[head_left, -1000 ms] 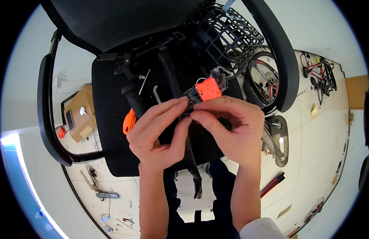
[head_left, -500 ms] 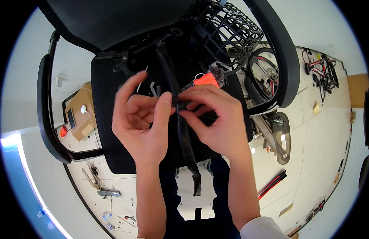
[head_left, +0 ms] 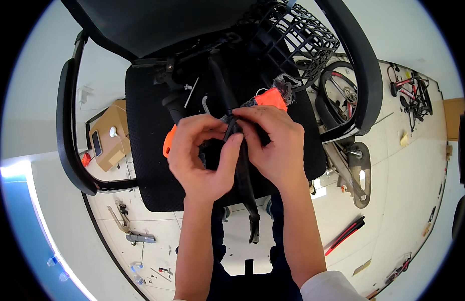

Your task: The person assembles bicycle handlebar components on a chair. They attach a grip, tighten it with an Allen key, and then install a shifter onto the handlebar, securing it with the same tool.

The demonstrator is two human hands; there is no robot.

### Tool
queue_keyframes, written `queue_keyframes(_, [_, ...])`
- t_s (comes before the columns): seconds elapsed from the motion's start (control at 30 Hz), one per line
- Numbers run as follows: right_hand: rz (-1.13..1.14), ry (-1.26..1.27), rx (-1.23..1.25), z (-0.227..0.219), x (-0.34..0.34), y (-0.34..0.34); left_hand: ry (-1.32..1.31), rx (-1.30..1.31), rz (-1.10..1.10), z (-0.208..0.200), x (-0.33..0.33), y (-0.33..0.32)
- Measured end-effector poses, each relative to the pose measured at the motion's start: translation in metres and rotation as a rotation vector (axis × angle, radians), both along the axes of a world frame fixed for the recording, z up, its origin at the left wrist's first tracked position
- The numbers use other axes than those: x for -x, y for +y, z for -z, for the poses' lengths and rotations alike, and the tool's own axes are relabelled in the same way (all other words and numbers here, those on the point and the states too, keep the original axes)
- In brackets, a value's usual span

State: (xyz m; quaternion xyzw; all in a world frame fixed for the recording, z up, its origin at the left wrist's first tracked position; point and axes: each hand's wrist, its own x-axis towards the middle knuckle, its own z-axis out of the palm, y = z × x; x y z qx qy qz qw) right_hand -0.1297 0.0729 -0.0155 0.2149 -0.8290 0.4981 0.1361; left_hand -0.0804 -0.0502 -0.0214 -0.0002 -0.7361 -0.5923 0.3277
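Black bar (head_left: 246,180), long and slim, lies lengthwise over the seat (head_left: 152,165) of a black office chair; lower end juts past the front edge, above the floor (head_left: 393,190). Left hand (head_left: 202,163): fingers curled, thumb and fingertips pinched on a thin dark piece (head_left: 230,130) at the bar's middle. Right hand (head_left: 276,143): thumb and forefinger closed on the same spot; exact shape of the piece hidden.

Seat crowded: orange packet (head_left: 271,99) in clear wrap just beyond the right hand, black lattice basket (head_left: 298,35) behind it, a thin pale rod (head_left: 191,93) and a bent metal key (head_left: 206,104) left of the bar, an orange part (head_left: 168,141) by the left hand.

Floor pale, tiled. Right side: wheel (head_left: 338,90), red-and-black strips (head_left: 345,235), red-and-black bicycle parts (head_left: 412,95) farther off near the white wall (head_left: 418,35). Left side: cardboard box (head_left: 114,148) bearing a dark phone (head_left: 96,143); nearer, a grey metal part (head_left: 141,238).
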Motion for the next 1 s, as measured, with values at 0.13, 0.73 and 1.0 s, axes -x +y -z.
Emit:
queue_keyframes(0.13, [0.018, -0.026, 0.022, 0.0, -0.001, 0.001, -0.237, 0.122, 0.036, 0.013, 0.001, -0.003])
queue_keyframes(0.73, [0.003, -0.054, 0.033, -0.002, 0.01, 0.001, -0.276, 0.183, -0.105, 0.02, 0.02, 0.007])
queue_keyframes(1.0, [0.016, -0.09, -0.112, -0.007, 0.016, 0.021, -0.275, 0.172, -0.041, 0.019, 0.024, 0.01])
